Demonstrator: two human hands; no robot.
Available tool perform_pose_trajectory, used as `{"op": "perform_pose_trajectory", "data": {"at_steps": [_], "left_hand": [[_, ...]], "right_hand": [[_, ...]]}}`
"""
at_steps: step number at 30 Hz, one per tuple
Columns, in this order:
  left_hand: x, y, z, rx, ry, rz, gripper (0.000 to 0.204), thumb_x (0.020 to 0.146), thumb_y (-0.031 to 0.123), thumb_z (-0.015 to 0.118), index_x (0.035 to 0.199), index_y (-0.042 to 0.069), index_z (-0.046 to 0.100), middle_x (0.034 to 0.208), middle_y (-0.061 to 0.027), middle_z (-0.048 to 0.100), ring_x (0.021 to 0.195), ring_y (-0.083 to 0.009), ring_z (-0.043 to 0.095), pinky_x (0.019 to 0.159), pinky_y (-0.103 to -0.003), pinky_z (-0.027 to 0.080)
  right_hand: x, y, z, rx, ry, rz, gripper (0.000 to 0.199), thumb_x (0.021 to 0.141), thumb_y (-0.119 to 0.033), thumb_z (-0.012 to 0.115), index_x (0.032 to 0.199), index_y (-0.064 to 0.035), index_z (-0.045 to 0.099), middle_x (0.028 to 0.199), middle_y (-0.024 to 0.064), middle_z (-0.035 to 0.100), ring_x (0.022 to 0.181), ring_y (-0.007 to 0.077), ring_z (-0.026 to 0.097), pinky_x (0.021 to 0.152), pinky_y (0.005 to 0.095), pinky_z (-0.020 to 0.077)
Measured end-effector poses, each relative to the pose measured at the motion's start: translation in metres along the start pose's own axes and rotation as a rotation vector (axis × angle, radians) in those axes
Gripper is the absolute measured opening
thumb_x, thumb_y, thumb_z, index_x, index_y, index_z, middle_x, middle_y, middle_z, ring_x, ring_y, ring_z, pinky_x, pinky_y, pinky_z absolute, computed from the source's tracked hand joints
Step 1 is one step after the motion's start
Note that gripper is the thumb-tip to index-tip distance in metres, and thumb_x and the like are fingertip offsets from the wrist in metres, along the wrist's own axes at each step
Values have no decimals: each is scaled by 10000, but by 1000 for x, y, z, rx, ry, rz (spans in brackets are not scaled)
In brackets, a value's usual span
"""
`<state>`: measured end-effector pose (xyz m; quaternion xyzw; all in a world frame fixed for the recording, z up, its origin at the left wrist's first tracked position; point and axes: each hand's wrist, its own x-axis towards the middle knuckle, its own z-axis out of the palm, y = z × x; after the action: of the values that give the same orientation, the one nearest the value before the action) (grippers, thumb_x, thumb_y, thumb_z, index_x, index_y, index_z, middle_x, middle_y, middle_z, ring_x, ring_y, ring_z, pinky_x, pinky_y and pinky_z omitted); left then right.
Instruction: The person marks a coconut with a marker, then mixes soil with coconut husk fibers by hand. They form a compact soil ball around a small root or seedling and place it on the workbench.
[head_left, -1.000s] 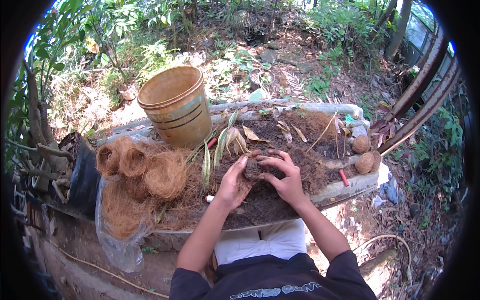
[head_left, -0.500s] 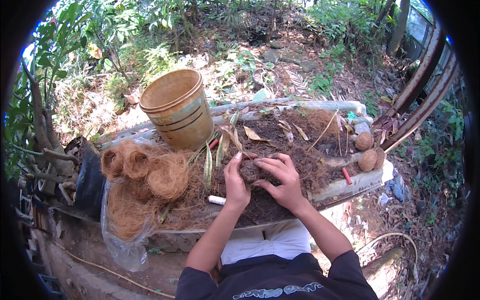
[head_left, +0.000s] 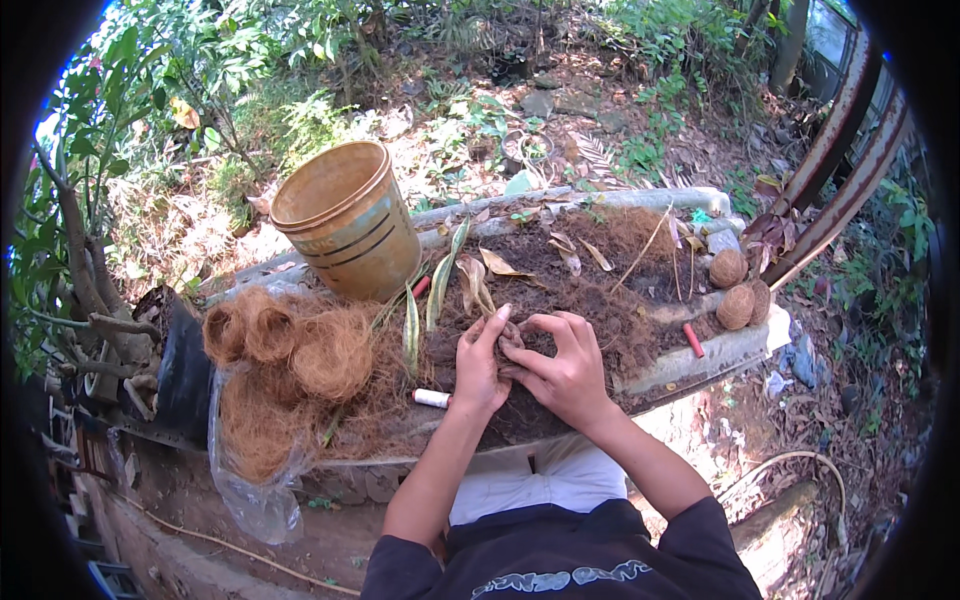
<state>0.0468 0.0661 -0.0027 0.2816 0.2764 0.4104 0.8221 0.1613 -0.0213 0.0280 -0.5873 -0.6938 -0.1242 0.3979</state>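
Note:
My left hand (head_left: pixel 482 372) and my right hand (head_left: pixel 562 372) meet over dark soil (head_left: pixel 530 408) at the front of the slab. Between their closed fingertips is a small, dark, soil-covered clump (head_left: pixel 509 340), partly hidden by the fingers. A dry brown leaf (head_left: pixel 474 284) runs down to the clump; whether it is joined to it I cannot tell. Green leaves with pale edges (head_left: pixel 446 275) stand just beyond my left hand. A white thread spool (head_left: pixel 432 398) lies beside my left wrist.
A yellowish bucket (head_left: pixel 365 245) stands at the back left. Brown coconut fibre nests (head_left: pixel 332 352) sit on a clear plastic bag (head_left: pixel 262 510). Fibre balls (head_left: pixel 735 306) and a red cylinder (head_left: pixel 693 340) lie on the right. Rusty metal bars (head_left: pixel 840 180) rise beyond them.
My hands have gone from cupping the clump low on the soil to pinching it with drawn-in fingertips. My right fingers are more curled. The view has shifted slightly.

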Motion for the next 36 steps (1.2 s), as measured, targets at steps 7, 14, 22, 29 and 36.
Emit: {"op": "perform_pose_trajectory", "data": {"at_steps": [7, 14, 22, 29, 36], "left_hand": [[-10, 19, 12, -185, -83, -147, 294, 968, 375, 564, 868, 104, 619, 819, -44, 647, 711, -182, 644, 624, -316, 553], [-17, 25, 18, -318, -135, -386, 342, 960, 405, 555, 1098, 104, 639, 896, -11, 666, 788, -146, 674, 599, -288, 599], [-20, 20, 21, -99, -107, -395, 205, 955, 310, 623, 957, 107, 639, 786, 24, 635, 629, -72, 603, 506, -202, 479], [-3, 21, 14, -249, 34, -377, 149, 953, 323, 626, 920, 178, 638, 812, 39, 619, 725, -93, 619, 548, -265, 495], [-4, 22, -2, -366, -308, -188, 157, 946, 218, 594, 1054, 109, 565, 1002, -33, 554, 1012, -193, 575, 837, -359, 558]], "right_hand": [[9, 13, -25, 436, -109, 178, 365, 730, -181, 791, 1086, -139, 726, 1143, 83, 608, 1086, 294, 554, 920, 420, 482], [16, 19, -25, 73, -37, -309, 298, 670, -231, 714, 965, -252, 745, 1148, -82, 665, 1113, 231, 576, 895, 404, 475], [7, 34, -13, 51, -67, -346, 190, 705, -258, 689, 886, -251, 747, 1052, -139, 693, 1122, 219, 553, 939, 438, 438], [15, 25, -13, 148, -58, -140, 285, 754, -206, 753, 1037, -185, 734, 1126, -32, 692, 1139, 274, 557, 962, 428, 441], [10, 16, -23, 854, -333, 680, 360, 824, -109, 730, 1164, -5, 672, 1034, 132, 717, 919, 184, 691, 842, 312, 522]]}}
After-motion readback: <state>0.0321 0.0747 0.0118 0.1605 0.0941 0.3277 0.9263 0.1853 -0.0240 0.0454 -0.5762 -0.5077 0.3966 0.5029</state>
